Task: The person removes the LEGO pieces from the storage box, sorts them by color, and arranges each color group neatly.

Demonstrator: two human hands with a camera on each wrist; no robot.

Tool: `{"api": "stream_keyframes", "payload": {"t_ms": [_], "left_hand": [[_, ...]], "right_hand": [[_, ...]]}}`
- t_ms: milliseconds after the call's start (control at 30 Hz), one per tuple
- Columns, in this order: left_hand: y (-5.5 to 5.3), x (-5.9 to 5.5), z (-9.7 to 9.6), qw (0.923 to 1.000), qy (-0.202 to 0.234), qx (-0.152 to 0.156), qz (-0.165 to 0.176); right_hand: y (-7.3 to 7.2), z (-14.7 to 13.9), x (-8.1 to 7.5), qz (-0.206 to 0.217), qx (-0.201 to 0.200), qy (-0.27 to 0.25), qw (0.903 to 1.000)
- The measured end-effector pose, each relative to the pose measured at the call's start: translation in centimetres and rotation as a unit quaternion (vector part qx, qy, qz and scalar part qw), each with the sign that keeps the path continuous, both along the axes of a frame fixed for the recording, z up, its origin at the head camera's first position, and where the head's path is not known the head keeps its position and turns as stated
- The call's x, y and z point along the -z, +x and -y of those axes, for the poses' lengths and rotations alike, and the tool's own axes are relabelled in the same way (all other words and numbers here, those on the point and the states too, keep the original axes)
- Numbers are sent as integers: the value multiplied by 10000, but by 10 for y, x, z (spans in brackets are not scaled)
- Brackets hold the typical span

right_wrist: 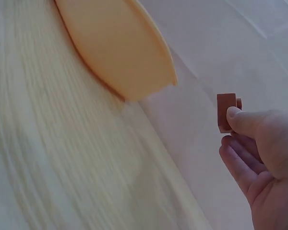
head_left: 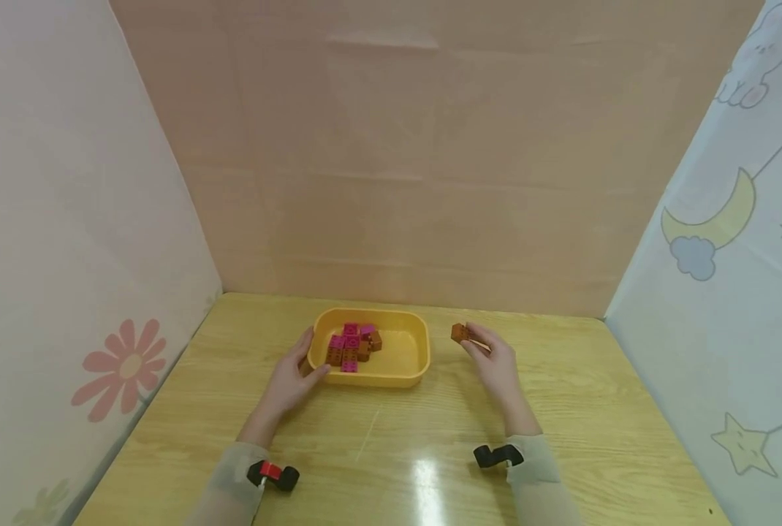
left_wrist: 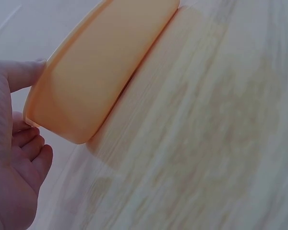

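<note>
A brown toy building brick (head_left: 460,333) is pinched between the thumb and fingers of my right hand (head_left: 496,365), to the right of a yellow plastic tray (head_left: 400,380). In the right wrist view the brick (right_wrist: 225,111) is held with its studs toward the palm. My left hand (head_left: 289,380) grips the left end of the tray, thumb on the near rim. The left wrist view has the thumb at the rim and the other fingers curled by the tray's end (left_wrist: 86,86). Pink bricks (head_left: 351,342) and brown bricks (head_left: 334,356) lie together in the tray's left half.
The tray stands on a wood-grain table (head_left: 391,438) toward its back edge. A plain tan sheet (head_left: 417,183) rises behind the table. Light patterned sheets flank it on the left (head_left: 69,219) and right (head_left: 700,351). Each wrist wears a small black device.
</note>
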State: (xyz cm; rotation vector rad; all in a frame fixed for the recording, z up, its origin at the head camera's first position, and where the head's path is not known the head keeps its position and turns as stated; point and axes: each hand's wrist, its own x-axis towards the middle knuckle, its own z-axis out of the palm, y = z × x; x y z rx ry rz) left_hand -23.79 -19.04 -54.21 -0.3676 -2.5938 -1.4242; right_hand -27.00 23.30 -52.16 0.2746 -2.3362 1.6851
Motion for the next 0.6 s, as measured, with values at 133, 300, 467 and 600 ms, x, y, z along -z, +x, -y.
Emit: {"api": "stream_keyframes", "payload": {"t_ms": [133,300,467,600], "left_hand": [[-1,2,1,10000,6,23,14],[-2,2,2,10000,17,68,49],[0,0,1,9999,31,46,122],[0,0,0,9999,-43,25,107]], "right_hand": [[2,-15,4,154,148,510,9985],[2,-24,10,498,135,1035,9933],[-5,-26,14,866,56,1256,9883],[-10,-27,13,916,-34,1193,9886]]}}
